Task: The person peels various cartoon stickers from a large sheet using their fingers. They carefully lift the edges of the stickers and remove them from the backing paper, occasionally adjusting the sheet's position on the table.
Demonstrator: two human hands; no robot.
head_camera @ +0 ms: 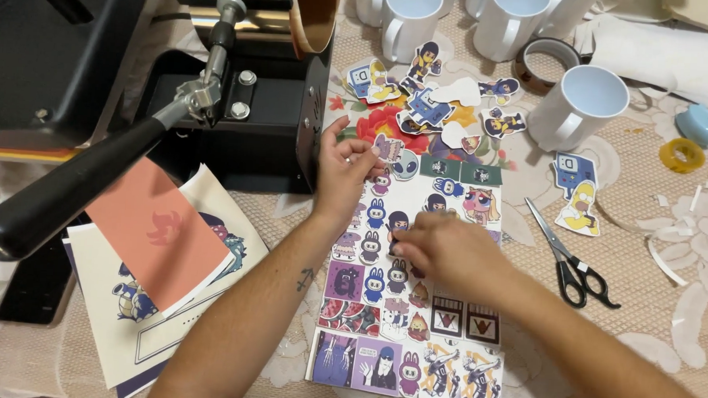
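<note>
Fingers, left: from where I'm watching, the left hand [344,164] has thumb and fingertips pinched on a small cut-out sticker [388,147] right at the top-left corner of the sticker sheet [410,363]. So grasping, not released.

Fingers, right: the right hand [448,251] lies knuckles-up on the middle of the sheet, fingertips curled down onto the printed figures around the dark hooded one. I honestly can't tell if it's pinching something or only pressing the paper flat; the fingertips are hidden under the hand.

Where the sheet is: flat on the lace tablecloth [646,319], directly in front of the person, just right of the black mug press [245,112].

Long axis: sheet runs away from the camera, near edge by the forearms, far edge up toward the pile of loose cut-outs [432,98].

Key relation: the pinched sticker sits just beyond the sheet's far-left corner, between the sheet and that pile. The left hand is already on it; the right hand is lower down the sheet and to the right of it, near but not touching.

Nearer hand: left, clearly, for anything at the top of the sheet or in the pile.

Scissors [569,263]: lying shut-ish just off the sheet's right edge, closest to the right hand, handles toward the person.

Mugs: white mugs [573,105] stand well beyond, past the pile.
</note>
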